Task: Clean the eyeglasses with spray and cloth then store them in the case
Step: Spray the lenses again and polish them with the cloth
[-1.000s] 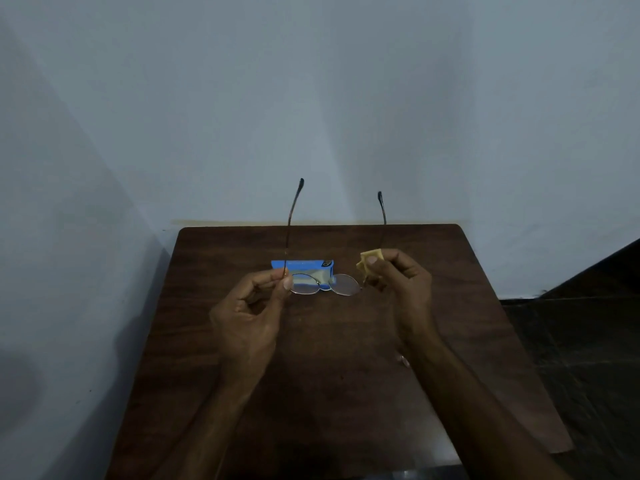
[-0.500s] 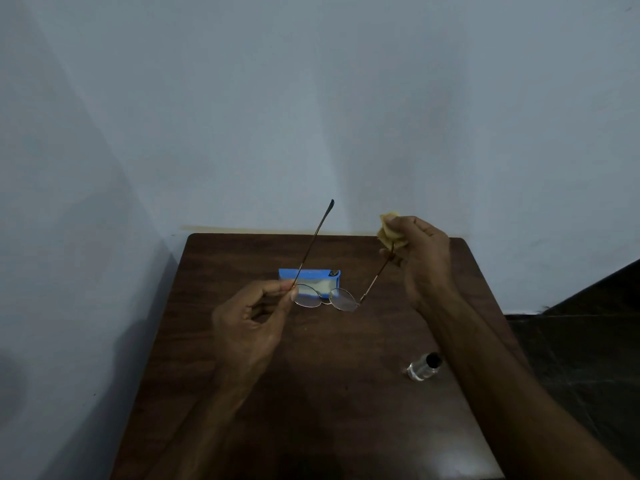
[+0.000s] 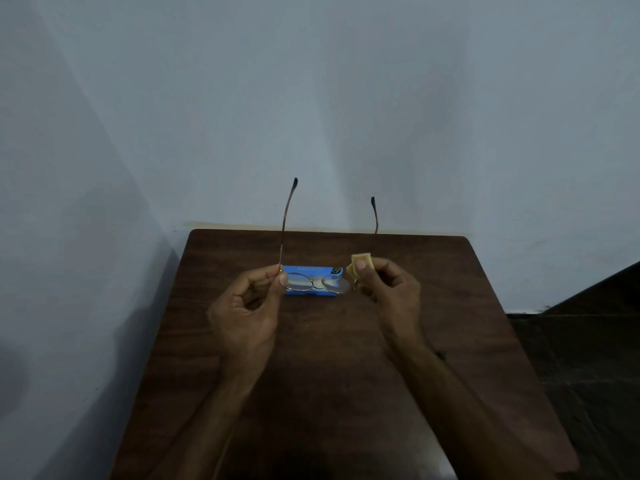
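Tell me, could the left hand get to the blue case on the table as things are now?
Probably not at once: the left hand is pinching the eyeglasses by one hinge. The blue case lies on the table just beyond, with nothing visible between, so the way looks free once it lets go.

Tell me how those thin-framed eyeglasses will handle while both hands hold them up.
The eyeglasses look light: the left hand carries one corner with a fingertip pinch. Their thin wire temples probably flex easily, so twisting seems risky. The lenses are likely fragile and smudge-prone; the right hand grips through the yellow cloth.
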